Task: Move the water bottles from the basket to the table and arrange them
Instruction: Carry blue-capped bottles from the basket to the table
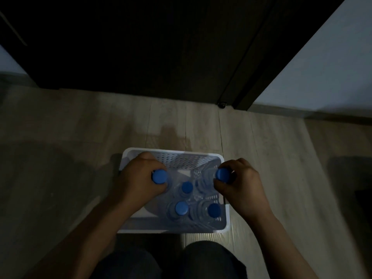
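Observation:
A white perforated basket [173,154] stands on the wooden floor right in front of me. Clear water bottles with blue caps stand upright inside it. My left hand [138,178] grips the neck of one bottle [159,176] at the basket's left side. Over at the right side, my right hand [241,188] grips the neck of another bottle [222,174]. Three more bottles stay in the basket: one in the middle [187,187], one at the front centre [181,208], one at the front right [214,210]. No table is in view.
A dark door [141,43] with its frame rises just beyond the basket, with a small door stop [222,104] at its foot. A pale wall [322,63] is at the right. My knees [209,258] are at the bottom. The scene is dim.

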{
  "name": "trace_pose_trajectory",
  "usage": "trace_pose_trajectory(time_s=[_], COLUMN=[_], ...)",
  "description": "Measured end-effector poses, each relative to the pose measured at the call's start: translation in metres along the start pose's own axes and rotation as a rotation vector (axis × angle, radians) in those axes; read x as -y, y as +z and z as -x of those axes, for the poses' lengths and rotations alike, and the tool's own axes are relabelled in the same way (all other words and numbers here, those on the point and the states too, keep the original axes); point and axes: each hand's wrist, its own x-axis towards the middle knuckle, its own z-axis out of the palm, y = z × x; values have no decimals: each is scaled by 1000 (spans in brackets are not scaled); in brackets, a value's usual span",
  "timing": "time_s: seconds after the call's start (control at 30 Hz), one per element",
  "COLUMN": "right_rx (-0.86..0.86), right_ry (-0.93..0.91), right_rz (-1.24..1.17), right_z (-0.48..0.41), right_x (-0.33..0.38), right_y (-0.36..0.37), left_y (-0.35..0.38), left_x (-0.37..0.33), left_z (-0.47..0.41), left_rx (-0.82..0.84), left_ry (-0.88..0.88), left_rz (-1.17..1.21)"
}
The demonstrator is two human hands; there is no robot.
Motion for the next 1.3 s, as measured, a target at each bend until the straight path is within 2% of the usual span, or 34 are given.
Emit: trace_pose_trajectory(time_s=[0.3, 0.5, 0.97, 1.3], right_rx=[44, 55, 86, 65], right_ry=[29, 33, 78, -9], right_rz=[-45, -45, -40, 53], right_z=[21, 51, 138, 170], right_x=[76, 151, 325, 397], right_y=[-115, -222, -475, -550], left_y=[-102, -183, -387, -469], left_x=[-97, -175, -382, -431], left_z=[40, 85, 200, 254], left_rx=[-2, 11, -8, -92], left_ry=[-45, -50, -93, -61], left_rz=[-4, -53, 10, -37])
